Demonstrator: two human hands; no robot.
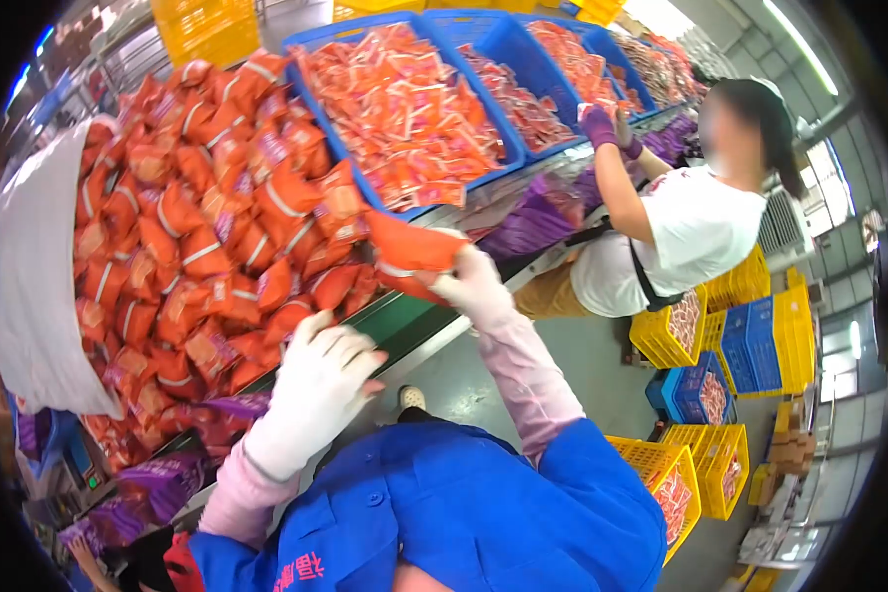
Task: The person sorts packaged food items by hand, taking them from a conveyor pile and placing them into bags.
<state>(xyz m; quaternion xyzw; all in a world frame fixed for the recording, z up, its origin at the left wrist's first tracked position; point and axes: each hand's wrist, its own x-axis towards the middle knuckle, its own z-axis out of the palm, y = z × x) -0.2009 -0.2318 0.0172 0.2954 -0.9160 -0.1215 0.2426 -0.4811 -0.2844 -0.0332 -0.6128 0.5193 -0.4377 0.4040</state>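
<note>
An orange packaged pouch (pixel 409 247) with a pale stripe is pinched by my right hand (pixel 472 284), which wears a white glove. The pouch is tilted above the green belt (pixel 405 314), at the edge of a large heap of similar orange pouches (pixel 207 227). My left hand (pixel 326 370), gloved in white with bare fingertips, hovers beside the heap near the belt's edge. Its fingers are loosely bent and apart, and nothing shows in them.
Blue crates (pixel 508 163) of small orange packets line the far side. Purple bags (pixel 538 212) lie along the belt to the right, where a co-worker (pixel 696 222) in purple gloves stands. Yellow crates (pixel 696 493) are stacked on the floor. A white sheet (pixel 39 266) borders the heap.
</note>
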